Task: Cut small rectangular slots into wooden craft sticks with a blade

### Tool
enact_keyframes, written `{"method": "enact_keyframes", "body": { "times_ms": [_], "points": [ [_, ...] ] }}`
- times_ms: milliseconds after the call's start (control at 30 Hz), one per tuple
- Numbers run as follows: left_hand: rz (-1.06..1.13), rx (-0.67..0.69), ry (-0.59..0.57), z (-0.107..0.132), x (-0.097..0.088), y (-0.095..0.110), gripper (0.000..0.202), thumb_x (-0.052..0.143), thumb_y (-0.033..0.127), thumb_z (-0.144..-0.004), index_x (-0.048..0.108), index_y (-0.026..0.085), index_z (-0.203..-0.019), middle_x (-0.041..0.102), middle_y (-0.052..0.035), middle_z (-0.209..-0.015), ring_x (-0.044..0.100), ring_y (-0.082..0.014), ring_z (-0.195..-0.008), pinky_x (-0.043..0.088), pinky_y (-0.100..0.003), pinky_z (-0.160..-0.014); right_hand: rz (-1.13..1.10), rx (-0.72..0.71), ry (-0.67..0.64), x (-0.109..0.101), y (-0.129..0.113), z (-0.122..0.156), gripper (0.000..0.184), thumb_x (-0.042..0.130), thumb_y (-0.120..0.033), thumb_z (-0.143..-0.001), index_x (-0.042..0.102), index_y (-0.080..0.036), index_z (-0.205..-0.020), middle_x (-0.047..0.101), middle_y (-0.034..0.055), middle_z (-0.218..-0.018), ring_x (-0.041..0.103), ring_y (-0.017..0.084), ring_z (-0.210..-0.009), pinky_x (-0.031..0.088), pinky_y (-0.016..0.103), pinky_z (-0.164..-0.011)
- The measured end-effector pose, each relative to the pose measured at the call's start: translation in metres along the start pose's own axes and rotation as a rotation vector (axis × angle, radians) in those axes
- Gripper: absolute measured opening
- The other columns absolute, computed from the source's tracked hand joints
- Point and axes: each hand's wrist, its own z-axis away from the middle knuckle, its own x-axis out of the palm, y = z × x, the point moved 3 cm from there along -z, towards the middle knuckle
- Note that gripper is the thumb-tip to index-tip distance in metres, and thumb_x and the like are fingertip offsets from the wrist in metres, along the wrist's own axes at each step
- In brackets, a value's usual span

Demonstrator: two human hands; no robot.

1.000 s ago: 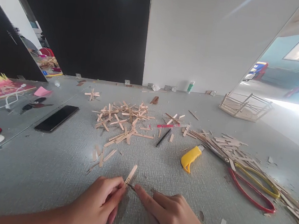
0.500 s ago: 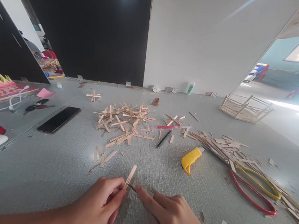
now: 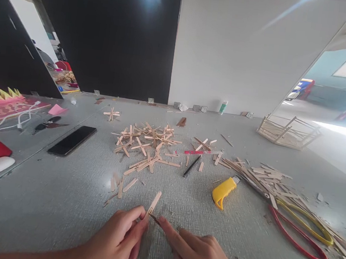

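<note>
a flat, pale wooden stick [image 3: 156, 199], round-tipped, marked with a small rectangle, is pinched by the left hand [image 3: 120, 234]; the right hand [image 3: 197, 250] grips a slim, dark tool [image 3: 155, 219] above a rough-textured bench [image 3: 72, 201].

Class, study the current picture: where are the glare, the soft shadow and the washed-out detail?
Head view: glare spots the large black panel and streaks the grey panel; same head view: soft shadow darkens the table between the left hand and right hand; head view, far right: strong light washes out detail right of the wooden frame.
</note>
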Motion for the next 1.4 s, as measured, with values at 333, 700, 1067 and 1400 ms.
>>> {"method": "enact_keyframes", "body": {
  "times_ms": [333,700,1067,1400],
  "points": [
    [0.017,0.063,0.032,0.003,-0.001,0.005,0.054,0.022,0.070,-0.101,0.040,0.023,-0.083,0.043,0.0106,-0.048,0.031,-0.0028,-0.029,0.022,-0.011,-0.031,-0.100,0.021,0.024,-0.003,0.003,0.003,0.052,0.031,-0.015,-0.106,0.025,-0.016,-0.158,0.069,0.0026,-0.084,0.066,0.014,-0.060,0.050,0.025,-0.053],
    [0.082,0.179,0.147,0.000,-0.001,-0.008,0.053,0.031,0.069,-0.101,0.045,0.020,-0.085,0.051,0.0052,-0.062,0.040,-0.0021,-0.036,0.027,-0.012,-0.035,-0.125,0.014,0.053,-0.004,0.004,0.001,0.054,0.034,-0.012,-0.104,0.028,-0.015,-0.157,0.064,-0.0007,-0.074,0.059,0.013,-0.052,0.046,0.025,-0.048],
    [0.085,0.420,0.333,0.009,-0.013,-0.005,0.025,0.053,0.033,-0.104,0.073,0.022,-0.113,0.064,-0.0004,-0.077,0.054,-0.0054,-0.047,0.043,-0.014,-0.041,-0.186,0.063,0.042,-0.010,-0.001,0.006,0.053,0.034,-0.013,-0.105,0.026,-0.017,-0.158,0.065,0.0019,-0.083,0.063,0.015,-0.061,0.048,0.028,-0.054],
    [0.011,0.472,0.432,0.005,-0.012,-0.009,0.014,0.063,0.022,-0.095,0.074,0.025,-0.103,0.063,0.0036,-0.067,0.056,-0.0069,-0.048,0.048,-0.016,-0.048,-0.139,0.026,0.072,-0.012,-0.001,-0.001,0.046,0.033,-0.012,-0.105,0.035,-0.016,-0.150,0.064,-0.0003,-0.078,0.061,0.015,-0.056,0.046,0.028,-0.049]
  ]
}}
